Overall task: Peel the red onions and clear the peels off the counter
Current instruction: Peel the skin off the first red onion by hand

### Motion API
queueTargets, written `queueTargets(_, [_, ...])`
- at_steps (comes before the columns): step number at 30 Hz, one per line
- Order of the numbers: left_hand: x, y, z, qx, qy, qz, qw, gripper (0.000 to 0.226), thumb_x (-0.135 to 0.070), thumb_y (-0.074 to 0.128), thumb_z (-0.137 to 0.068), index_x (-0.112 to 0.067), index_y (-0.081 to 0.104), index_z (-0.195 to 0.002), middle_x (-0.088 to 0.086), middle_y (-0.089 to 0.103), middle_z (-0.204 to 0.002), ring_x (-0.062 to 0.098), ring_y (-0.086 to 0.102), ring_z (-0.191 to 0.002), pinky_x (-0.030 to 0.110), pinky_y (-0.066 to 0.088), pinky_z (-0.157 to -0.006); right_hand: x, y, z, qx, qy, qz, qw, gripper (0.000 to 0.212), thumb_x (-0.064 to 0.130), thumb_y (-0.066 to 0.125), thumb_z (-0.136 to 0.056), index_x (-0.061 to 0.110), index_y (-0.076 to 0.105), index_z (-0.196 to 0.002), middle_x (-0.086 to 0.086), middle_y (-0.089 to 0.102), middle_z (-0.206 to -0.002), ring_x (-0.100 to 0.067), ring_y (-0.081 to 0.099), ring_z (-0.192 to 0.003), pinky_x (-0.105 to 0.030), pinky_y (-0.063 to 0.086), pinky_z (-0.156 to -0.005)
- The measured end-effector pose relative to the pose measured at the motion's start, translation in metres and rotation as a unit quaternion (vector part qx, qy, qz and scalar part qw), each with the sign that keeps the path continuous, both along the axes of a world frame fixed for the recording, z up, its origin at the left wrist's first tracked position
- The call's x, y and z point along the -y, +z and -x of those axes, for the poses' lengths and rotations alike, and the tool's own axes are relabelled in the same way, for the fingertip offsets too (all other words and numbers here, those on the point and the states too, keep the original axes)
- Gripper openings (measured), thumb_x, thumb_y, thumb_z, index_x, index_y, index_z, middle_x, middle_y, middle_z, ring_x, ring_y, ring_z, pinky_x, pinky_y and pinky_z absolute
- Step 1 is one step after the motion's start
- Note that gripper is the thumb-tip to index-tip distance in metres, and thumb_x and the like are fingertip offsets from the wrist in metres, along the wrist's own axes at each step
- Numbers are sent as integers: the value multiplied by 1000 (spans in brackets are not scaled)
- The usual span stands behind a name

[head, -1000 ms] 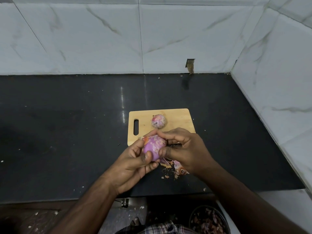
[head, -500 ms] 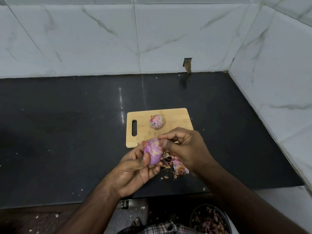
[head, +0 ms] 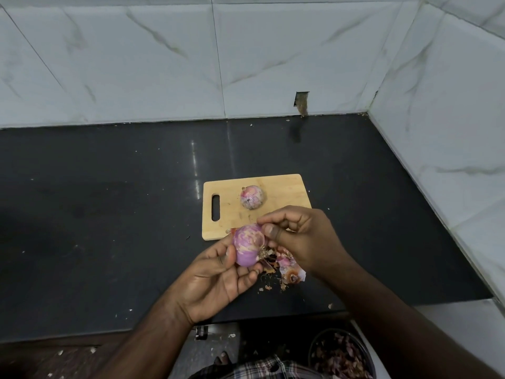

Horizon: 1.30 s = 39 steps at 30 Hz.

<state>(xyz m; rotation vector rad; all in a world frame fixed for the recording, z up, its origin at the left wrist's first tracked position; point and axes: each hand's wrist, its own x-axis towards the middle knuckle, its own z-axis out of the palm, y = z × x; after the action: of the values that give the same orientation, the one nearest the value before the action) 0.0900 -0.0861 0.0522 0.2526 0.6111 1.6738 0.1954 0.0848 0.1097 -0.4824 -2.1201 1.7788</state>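
Onion sits cupped in left hand fingers; right hand fingers pinch skin at its top.

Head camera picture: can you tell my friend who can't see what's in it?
A person's left hand holds a purple, partly peeled red onion while the right hand picks at its top. Another onion sits on a small wooden cutting board on the black counter, with loose peels nearby.

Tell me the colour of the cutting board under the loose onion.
Light tan wood, plain apart from its grain, on the cutting board; the head view shows it.
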Motion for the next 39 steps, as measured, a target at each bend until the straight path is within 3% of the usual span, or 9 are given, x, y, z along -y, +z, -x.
queueTargets(3, [-1, 1, -1, 21, 12, 12, 1000, 66, -18, 82, -82, -4, 49, -138, 20, 62, -111, 29, 67, -89, 35, 58, -80, -3, 3, -3, 14, -2, -14, 1000, 19, 1, 68, -89, 13, 76, -101, -3, 75, -83, -11, 69, -68, -26, 57, -67])
queueTargets(7, [-3, 5, 0, 30, 26, 30, 999, 59, -22, 86, -77, -2, 60, -126, 21, 61, -109, 28, 67, -84, 35, 59, -74, 1, 5, -7, 24, -10, -145, 989, 23, 15, 67, -88, 20, 76, -108, 10, 74, -97, -5, 70, -87, -29, 58, -79])
queueTargets(10, [-4, 5, 0, 31, 37, 39, 998, 61, -23, 88, -75, -2, 59, -125, 21, 61, -105, 29, 67, -82, 34, 60, -72, 6, 11, -7, 29, 4, -268, 963, 28, 20, 66, -87, 20, 73, -113, 11, 73, -103, 0, 66, -89, -24, 57, -78])
queueTargets(13, [-6, 6, -1, 19, 41, 41, 998, 63, -24, 87, -76, -4, 58, -128, 20, 62, -105, 27, 67, -82, 34, 59, -74, 10, 17, -6, 34, -1, -329, 944, 32, 25, 61, -85, 18, 73, -114, 8, 73, -100, 3, 60, -83, -21, 54, -76])
queueTargets(17, [-8, 6, -1, -14, 57, 55, 997, 68, -24, 90, -72, -11, 57, -129, 21, 62, -103, 27, 68, -80, 33, 59, -72, 15, 19, -1, 62, -25, -327, 943, 28, 22, 65, -83, 16, 74, -109, 5, 72, -93, -2, 58, -74, -27, 56, -74])
queueTargets(23, [-7, 10, -1, -45, 59, 67, 995, 72, -24, 92, -68, -12, 56, -129, 21, 66, -98, 27, 68, -76, 32, 59, -69, 20, 23, 1, 108, -31, -332, 937, 27, 23, 62, -83, 18, 73, -108, 10, 65, -87, -2, 53, -74, -22, 47, -73])
queueTargets(34, [-5, 12, 2, -61, 32, 89, 994, 67, -26, 91, -70, -10, 54, -124, 22, 66, -93, 26, 67, -70, 31, 58, -62, 17, 23, 1, 146, -10, -357, 923, 22, 20, 60, -85, 19, 71, -104, 5, 68, -92, -8, 56, -80, -25, 46, -73])
queueTargets(39, [-2, 9, 3, -18, -5, 84, 996, 72, -37, 88, -73, -2, 57, -128, 30, 66, -109, 24, 66, -69, 29, 57, -63, 2, 22, 1, 142, 11, -303, 942, 23, 13, 60, -87, 23, 75, -101, 11, 73, -92, -1, 65, -79, -21, 55, -73])
